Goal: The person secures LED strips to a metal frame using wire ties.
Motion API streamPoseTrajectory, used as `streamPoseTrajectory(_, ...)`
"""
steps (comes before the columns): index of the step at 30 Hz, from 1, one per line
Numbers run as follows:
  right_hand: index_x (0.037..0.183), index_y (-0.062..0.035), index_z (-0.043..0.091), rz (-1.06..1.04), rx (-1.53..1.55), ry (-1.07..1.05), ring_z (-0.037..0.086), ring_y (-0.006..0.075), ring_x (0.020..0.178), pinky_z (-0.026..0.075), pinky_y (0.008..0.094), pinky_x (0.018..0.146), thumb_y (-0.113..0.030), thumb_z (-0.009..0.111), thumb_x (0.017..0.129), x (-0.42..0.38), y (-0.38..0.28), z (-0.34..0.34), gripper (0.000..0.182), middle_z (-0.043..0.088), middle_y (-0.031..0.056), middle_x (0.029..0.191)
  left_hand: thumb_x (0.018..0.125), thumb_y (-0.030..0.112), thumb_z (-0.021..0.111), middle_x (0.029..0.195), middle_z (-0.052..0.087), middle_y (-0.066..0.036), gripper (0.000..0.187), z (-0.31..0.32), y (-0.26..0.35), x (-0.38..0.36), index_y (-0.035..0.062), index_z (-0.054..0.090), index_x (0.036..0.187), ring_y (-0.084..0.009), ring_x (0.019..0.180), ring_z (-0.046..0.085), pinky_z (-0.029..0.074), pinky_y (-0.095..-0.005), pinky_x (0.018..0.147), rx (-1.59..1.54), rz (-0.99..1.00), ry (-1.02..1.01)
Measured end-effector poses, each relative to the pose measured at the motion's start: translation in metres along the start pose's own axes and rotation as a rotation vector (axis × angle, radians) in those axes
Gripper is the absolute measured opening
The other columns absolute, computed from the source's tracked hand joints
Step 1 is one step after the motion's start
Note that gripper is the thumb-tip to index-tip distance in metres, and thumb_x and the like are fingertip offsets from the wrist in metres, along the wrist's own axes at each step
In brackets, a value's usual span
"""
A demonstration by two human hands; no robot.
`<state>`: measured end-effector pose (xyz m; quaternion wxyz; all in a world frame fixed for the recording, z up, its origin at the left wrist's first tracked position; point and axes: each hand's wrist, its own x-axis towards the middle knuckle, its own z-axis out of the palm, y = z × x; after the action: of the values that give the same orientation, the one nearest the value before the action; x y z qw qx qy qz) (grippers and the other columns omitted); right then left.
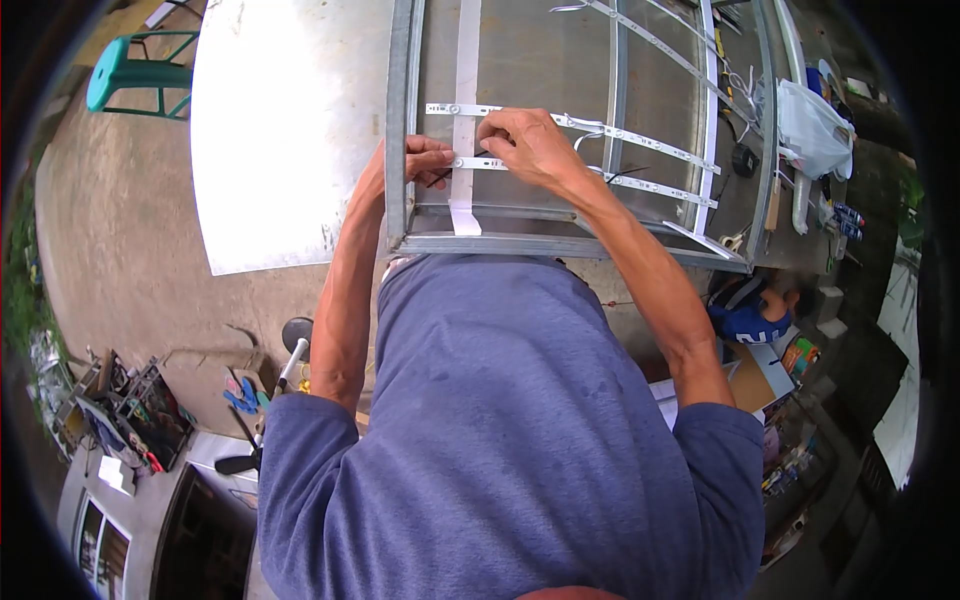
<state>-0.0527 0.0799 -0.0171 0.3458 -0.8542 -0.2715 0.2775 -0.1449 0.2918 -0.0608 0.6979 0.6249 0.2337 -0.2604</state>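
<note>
A metal frame (398, 110) lies before me, with white LED strips across it; the lower LED strip (655, 188) runs under my right forearm. My left hand (425, 158) reaches inside the frame's left bar, its fingertips closed at that strip's left end. A thin black strand (438, 181), like a wire or cable tie, shows at these fingers. My right hand (532, 145) is bent over the strips, thumb and forefinger pinched beside a flat white bar (467, 75). A dark strand appears at that pinch too, its exact hold partly hidden. The upper LED strip (640, 140) passes beneath the right hand.
A large white sheet (290, 130) lies left of the frame, a green stool (125, 75) beyond it. Rightward are a plastic bag (815, 130), loose wires and tools. Another person (750, 310) in blue crouches at the lower right.
</note>
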Motion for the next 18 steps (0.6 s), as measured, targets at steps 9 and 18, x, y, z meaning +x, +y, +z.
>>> streamPoseTrajectory(9,0.095,-0.0049,0.076,-0.298,0.064,-0.026,0.065,0.0275,0.077,0.051,0.0400,0.072,-0.010,0.076,0.083,-0.008,-0.004,0.019,0.013,0.064,0.0106,0.083,0.091,0.019,0.072,0.078,0.073,-0.010,0.026,-0.003,0.005,-0.003,-0.0033,0.076,0.103,-0.0146,0.068,0.069,0.055,-0.0270,0.067,0.043,0.025,-0.026)
streamPoseTrajectory(18,0.106,-0.0086,0.072,-0.546,-0.250,-0.131,0.071,0.0298,0.087,0.059,0.0406,0.078,-0.011,0.066,0.090,-0.003,-0.020,0.039,0.018,0.068,0.0090,0.102,0.091,0.018,0.068,0.077,0.072,-0.012,0.026,-0.014,-0.015,0.010,-0.0062,0.074,0.100,-0.0156,0.066,0.070,0.056,-0.0265,0.063,0.036,0.107,-0.074)
